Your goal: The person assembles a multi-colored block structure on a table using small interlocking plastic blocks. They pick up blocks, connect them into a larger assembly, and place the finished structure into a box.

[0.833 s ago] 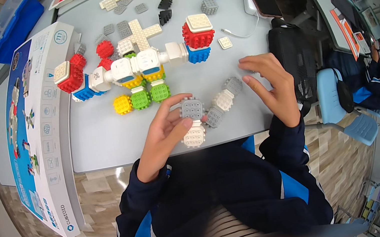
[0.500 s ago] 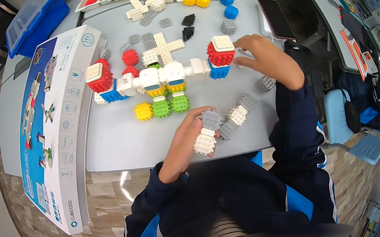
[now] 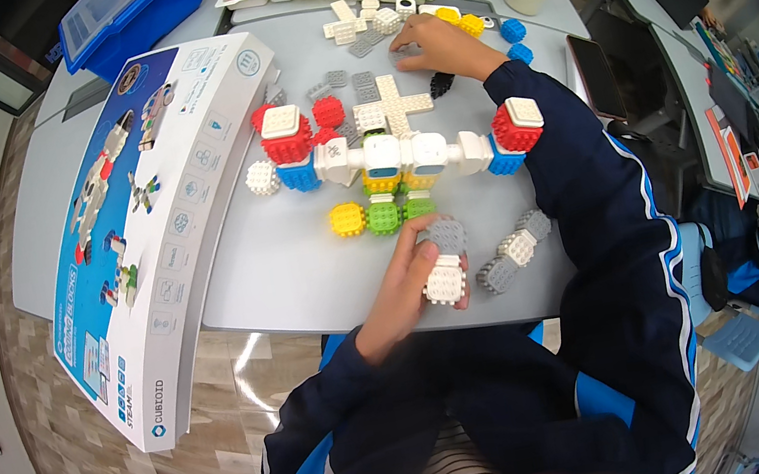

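Near the front edge of the grey table (image 3: 306,280), in the head view, the left hand (image 3: 400,282) pinches a grey-and-white block pair (image 3: 446,280), thumb along its left side and the other fingers mostly hidden beneath; the pair's long axis runs away from the person, grey block at the far end, white at the near. Well apart from it, across the table, the right hand (image 3: 442,45) reaches down with bent fingers over a small grey plate (image 3: 406,57); whether the fingertips close on that plate or only touch it cannot be told. From the left hand, the plate lies almost straight ahead, with the right hand much the nearer. Between the two hands sits a wide block figure (image 3: 426,153), its arms stretched left and right and ending in red and blue blocks, so it stands across the straight line from plate to held pair; the right sleeve (image 3: 581,171) passes around its right end. Just right of the left hand, a grey-white-grey block chain (image 3: 517,250) lies diagonally, its far end close to that sleeve. Near the right hand are a white cross-shaped plate (image 3: 395,110), a black block (image 3: 442,84) and yellow blocks (image 3: 470,25); a large printed box (image 3: 162,214) leans over the table's left side.
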Available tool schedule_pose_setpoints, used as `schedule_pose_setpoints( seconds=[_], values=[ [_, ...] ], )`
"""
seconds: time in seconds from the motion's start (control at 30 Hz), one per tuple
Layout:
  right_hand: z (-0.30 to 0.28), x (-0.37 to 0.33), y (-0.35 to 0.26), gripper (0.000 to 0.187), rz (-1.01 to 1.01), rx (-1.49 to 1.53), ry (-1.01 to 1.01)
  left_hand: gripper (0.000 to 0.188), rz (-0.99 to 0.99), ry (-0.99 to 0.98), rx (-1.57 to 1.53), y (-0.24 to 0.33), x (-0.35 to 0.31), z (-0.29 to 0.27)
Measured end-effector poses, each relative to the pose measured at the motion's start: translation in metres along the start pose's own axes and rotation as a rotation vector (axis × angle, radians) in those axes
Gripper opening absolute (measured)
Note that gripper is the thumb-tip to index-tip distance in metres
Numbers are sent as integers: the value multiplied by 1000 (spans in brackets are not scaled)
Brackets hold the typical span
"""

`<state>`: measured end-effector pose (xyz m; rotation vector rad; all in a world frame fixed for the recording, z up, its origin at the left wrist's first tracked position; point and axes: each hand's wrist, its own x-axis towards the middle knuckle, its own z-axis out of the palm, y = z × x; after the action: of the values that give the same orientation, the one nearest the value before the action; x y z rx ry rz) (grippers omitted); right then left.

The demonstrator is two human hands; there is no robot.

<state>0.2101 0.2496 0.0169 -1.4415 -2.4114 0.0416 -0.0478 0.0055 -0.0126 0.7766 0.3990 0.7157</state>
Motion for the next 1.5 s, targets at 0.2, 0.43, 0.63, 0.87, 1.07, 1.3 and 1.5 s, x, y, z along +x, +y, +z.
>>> schedule_pose_setpoints(
  seconds=[0.2, 0.43, 0.63, 0.87, 1.07, 1.3, 1.5],
  values=[
    [-44, -37, 0, 29, 54, -1, 172, 69, 151, 144, -64, 15, -11, 0],
    [-149, -178, -123, 34, 472, 450, 817, 49, 417, 418, -59, 28, -3, 17],
    [-92, -235, -241, 53, 249, 576, 415, 44, 484, 398, -114, 15, 13, 44],
    [-66, -227, -252, 56, 239, 549, 502, 40, 477, 353, -50, 18, 12, 58],
    [-48, -220, -257, 52, 228, 486, 570, 47, 486, 380, -338, 19, 17, 68],
    [-40, -205, -262, 50, 213, 475, 687, 48, 620, 421, -390, 20, 26, 70],
    [-39, -207, -260, 48, 197, 564, 660, 49, 672, 420, -363, 18, 28, 68]
  ],
)
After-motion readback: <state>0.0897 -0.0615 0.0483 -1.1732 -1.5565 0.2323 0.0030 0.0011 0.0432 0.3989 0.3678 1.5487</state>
